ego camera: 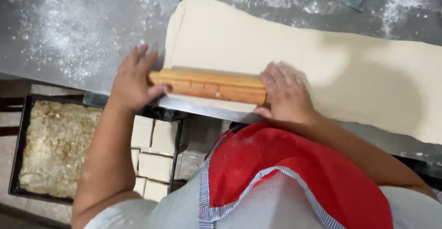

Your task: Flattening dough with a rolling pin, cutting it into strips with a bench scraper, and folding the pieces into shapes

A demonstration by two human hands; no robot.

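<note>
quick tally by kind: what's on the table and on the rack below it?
Dough sheet: 1
Wooden rolling pin: 1
Hands on the pin: 2, left hand and right hand
Dark trays below the table: 2, crumb-topped tray and tray of cut dough squares
Striped cloth: 1
Total: 7

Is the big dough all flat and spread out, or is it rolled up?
Spread flat. The dough lies as one wide sheet across the floury metal table, with the rolling pin on its near edge.
</note>
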